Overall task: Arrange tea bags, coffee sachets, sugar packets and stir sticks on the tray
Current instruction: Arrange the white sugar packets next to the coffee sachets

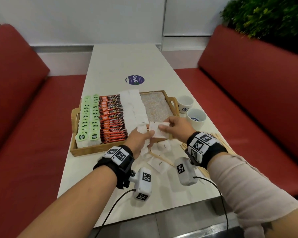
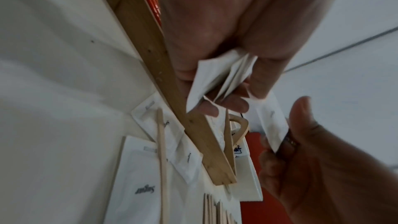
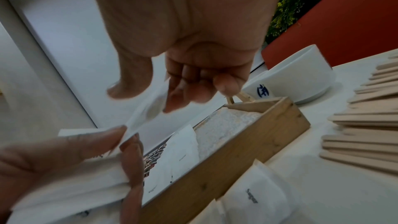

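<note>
Over the near edge of the wooden tray (image 1: 86, 150): left hand (image 1: 139, 138) gripping a small stack of sugar packets (image 2: 217, 81); right hand (image 1: 175, 127) pinching one sugar packet (image 1: 159, 130); more packets loose on the table (image 1: 120, 62).

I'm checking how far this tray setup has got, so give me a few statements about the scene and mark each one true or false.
1. The left hand holds several sugar packets. True.
2. The stir sticks already lie in the tray. False: they lie on the table, outside the tray.
3. The right hand pinches a white packet. True.
4. The coffee sachets sit at the tray's right end. False: they sit between the tea bags and the sugar row.
5. Two white cups stand inside the tray. False: they stand on the table beside it.
</note>
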Action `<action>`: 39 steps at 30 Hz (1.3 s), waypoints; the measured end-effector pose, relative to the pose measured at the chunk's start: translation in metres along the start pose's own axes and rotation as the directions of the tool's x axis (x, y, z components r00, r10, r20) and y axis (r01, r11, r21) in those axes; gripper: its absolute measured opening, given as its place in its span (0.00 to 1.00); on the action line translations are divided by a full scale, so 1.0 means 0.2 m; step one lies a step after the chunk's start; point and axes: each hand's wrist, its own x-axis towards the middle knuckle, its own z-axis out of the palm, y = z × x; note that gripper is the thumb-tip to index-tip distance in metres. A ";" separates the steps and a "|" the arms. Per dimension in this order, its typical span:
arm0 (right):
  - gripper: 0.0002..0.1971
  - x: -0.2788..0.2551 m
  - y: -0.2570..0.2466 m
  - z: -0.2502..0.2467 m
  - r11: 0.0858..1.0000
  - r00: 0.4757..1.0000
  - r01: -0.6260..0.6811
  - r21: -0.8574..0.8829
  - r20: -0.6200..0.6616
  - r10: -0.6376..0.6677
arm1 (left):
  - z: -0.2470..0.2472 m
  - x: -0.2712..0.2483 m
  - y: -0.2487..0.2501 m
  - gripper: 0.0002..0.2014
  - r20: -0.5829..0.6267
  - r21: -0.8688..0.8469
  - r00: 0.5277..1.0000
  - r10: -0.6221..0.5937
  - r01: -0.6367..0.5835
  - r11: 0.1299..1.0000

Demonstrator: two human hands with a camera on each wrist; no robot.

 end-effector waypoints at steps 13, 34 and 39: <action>0.07 0.13 -0.13 0.10 0.945 1.000 -0.012 0.326 -0.017 0.019 | -0.12 0.03 0.07 0.07 -0.134 -0.052 0.991 0.014 -0.021 0.998; 0.14 0.56 -0.05 0.26 0.905 0.896 -0.306 -0.295 0.233 0.378 | -0.32 0.31 0.23 0.14 -0.175 -0.235 0.967 -0.185 0.142 0.962; 0.12 0.55 -0.06 0.27 0.897 0.886 -0.379 -0.228 0.192 0.423 | -0.33 0.31 0.22 0.14 -0.177 -0.241 0.970 -0.167 0.122 0.963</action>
